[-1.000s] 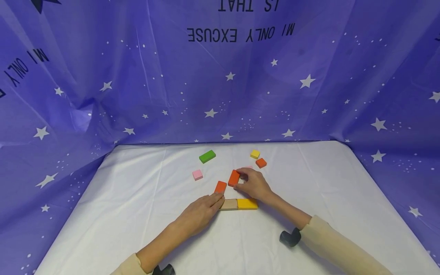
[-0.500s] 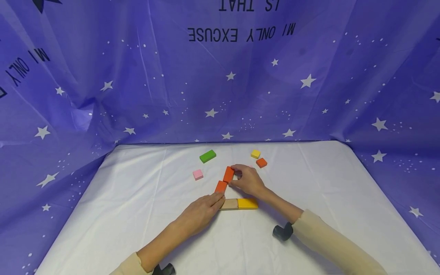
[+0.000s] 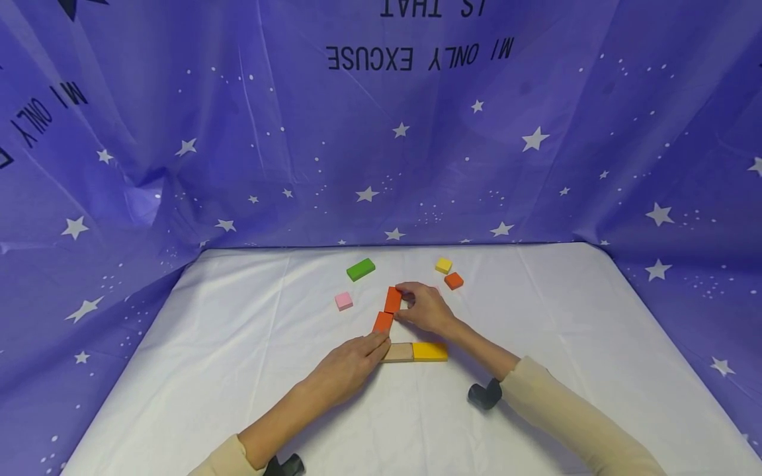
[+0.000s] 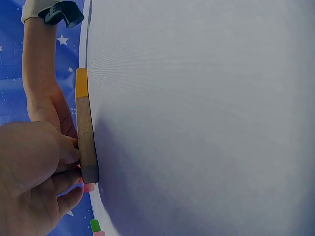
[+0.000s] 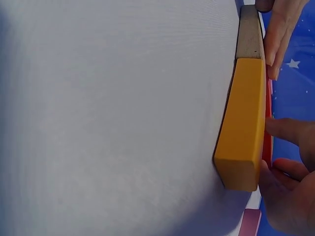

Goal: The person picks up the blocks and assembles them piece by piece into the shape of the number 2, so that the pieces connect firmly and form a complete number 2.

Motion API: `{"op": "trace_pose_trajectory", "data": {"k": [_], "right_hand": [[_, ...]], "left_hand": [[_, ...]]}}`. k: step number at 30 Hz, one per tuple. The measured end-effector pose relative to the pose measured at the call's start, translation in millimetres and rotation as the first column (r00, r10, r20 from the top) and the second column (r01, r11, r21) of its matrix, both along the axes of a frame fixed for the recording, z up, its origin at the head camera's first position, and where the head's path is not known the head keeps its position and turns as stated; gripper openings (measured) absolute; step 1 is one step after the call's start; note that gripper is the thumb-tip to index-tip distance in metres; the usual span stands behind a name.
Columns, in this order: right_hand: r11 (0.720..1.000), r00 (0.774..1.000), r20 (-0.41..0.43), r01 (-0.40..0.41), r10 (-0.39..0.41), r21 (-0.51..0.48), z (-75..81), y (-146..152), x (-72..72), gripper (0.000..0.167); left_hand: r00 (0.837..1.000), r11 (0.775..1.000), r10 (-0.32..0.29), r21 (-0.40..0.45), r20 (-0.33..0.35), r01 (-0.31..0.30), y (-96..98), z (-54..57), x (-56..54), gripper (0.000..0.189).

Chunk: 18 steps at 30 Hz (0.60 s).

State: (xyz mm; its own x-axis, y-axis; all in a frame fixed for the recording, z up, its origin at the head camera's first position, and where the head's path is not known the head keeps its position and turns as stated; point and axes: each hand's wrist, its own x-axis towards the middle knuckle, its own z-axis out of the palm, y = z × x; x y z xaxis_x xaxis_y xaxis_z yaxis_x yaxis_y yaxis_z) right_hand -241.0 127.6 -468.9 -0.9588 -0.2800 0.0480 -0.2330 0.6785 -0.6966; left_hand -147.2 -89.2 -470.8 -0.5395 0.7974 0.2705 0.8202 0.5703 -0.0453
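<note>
My right hand (image 3: 427,309) pinches the farther red block (image 3: 393,299) between thumb and index finger. Its near end meets a second red block (image 3: 383,321), forming a slightly bent line. With fairly straight fingers, my left hand (image 3: 346,367) rests on that nearer red block's lower part, by the left end of a plain wooden block (image 3: 401,353). An orange-yellow block (image 3: 430,352) continues from the wooden one, end to end; in the right wrist view this orange-yellow block (image 5: 242,113) is closest. My left fingers hide where the nearer red block meets the wooden one.
Beyond the hands lie a green block (image 3: 360,270), a pink cube (image 3: 343,301), a small yellow block (image 3: 443,266) and a small red-orange block (image 3: 454,281). Another pink piece (image 3: 436,289) is partly behind my right hand. A blue starry curtain (image 3: 381,145) borders the white-covered table (image 3: 506,297).
My right hand has moved left with the farther red block, bringing it from apart to touching the nearer red block and turning it slightly. My left hand has stayed in place.
</note>
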Motion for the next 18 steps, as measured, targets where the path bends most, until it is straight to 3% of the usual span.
{"op": "trace_pose_trajectory", "data": {"k": [8, 18], "right_hand": [[1.000, 0.998, 0.063, -0.022, 0.022, 0.006, 3.0, 1.8, -0.7, 0.067], [1.000, 0.998, 0.051, -0.029, 0.029, -0.007, 2.5, 0.8, -2.4, 0.062]], "left_hand": [[1.000, 1.000, -0.003, 0.016, -0.008, 0.003, -0.1, 0.1, -0.2, 0.040], [1.000, 1.000, -0.006, 0.003, 0.002, 0.006, -0.1, 1.5, -1.0, 0.041]]}}
